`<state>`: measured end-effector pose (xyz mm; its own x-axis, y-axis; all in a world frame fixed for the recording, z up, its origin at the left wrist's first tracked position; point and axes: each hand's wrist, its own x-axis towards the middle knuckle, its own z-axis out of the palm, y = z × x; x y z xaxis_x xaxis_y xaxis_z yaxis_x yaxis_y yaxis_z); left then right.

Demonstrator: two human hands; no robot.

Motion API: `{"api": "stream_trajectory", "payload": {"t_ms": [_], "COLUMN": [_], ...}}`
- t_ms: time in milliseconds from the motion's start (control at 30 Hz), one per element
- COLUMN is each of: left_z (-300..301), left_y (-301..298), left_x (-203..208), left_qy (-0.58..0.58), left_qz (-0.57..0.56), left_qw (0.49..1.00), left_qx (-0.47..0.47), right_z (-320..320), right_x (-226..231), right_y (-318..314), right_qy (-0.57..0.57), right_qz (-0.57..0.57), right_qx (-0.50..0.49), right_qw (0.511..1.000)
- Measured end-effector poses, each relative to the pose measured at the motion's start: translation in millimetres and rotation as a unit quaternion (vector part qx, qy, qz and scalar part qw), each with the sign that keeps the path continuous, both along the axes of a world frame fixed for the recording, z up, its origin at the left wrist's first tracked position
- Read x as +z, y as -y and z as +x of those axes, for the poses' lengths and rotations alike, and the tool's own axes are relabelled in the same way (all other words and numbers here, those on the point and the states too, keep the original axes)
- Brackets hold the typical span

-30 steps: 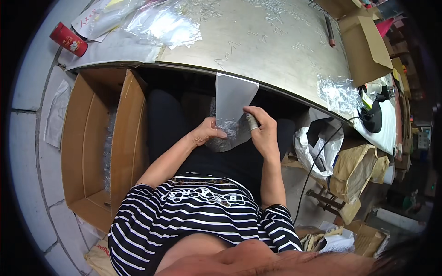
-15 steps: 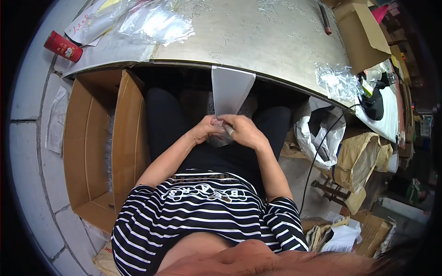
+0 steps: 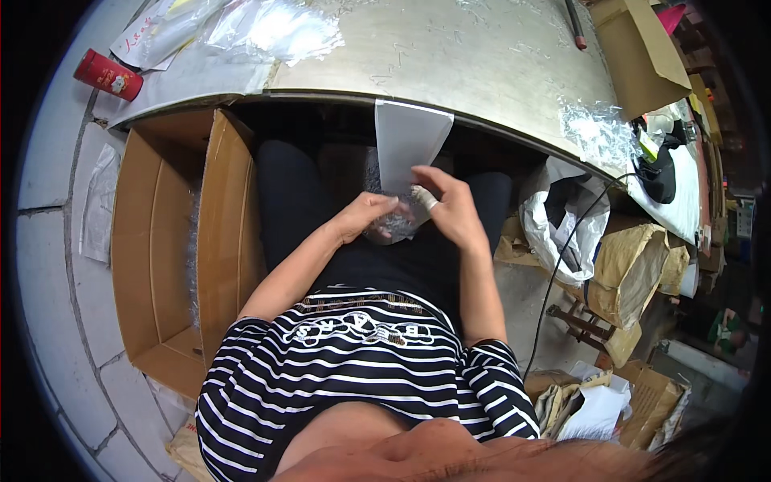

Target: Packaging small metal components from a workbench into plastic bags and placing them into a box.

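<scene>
Between my knees, a pale white panel [image 3: 409, 140] slopes down from the table edge toward my lap. At its lower end lies a heap of small clear plastic pieces [image 3: 395, 230]. Over this heap my left hand [image 3: 368, 217] has its thumb and forefinger drawn together; whatever is between them is too small and blurred to name. My right hand [image 3: 454, 207] is held just to the right, its forefinger and thumb apart, with nothing visible in them. A light wrap covers part of the right thumb.
A metal-topped table [image 3: 482, 76] crosses ahead, with clear plastic pieces [image 3: 594, 132] on its right edge. An open cardboard box [image 3: 152, 265] stands at my left. On the right are a white sack [image 3: 554, 225] and a hanging black cable [image 3: 562, 269]. A red can [image 3: 108, 75] sits far left.
My hands were together at the panel's lower end. Now they have separated, the right one lifting up and to the right with its fingers spread. The panel appears slightly further right.
</scene>
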<state>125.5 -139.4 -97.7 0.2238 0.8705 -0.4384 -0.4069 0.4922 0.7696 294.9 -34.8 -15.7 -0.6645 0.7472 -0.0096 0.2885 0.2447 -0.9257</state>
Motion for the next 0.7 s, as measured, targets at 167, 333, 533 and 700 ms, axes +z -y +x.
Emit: {"api": "stream_trajectory", "payload": {"t_ms": [167, 333, 533, 700], "left_z": [-3.5, 1.3, 9.4, 14.6], "left_y": [-12.2, -17.5, -8.8, -13.5], "left_x": [26.6, 47.0, 45.0, 44.5], "left_qy": [0.045, 0.021, -0.078, -0.079], "left_qz": [0.04, 0.184, 0.142, 0.146], "left_qw": [0.998, 0.975, 0.983, 0.977], "left_qx": [0.009, 0.123, 0.091, 0.131], "right_z": [-4.6, -0.4, -6.3, -5.8], "right_x": [1.6, 6.4, -4.4, -0.8], "right_y": [-1.7, -8.2, -1.5, -4.5], "right_qy": [0.179, -0.049, -0.113, -0.074], "right_qz": [0.084, -0.053, -0.081, -0.064], "right_qx": [0.071, -0.035, -0.106, -0.07], "right_qw": [0.978, 0.997, 0.985, 0.993]}}
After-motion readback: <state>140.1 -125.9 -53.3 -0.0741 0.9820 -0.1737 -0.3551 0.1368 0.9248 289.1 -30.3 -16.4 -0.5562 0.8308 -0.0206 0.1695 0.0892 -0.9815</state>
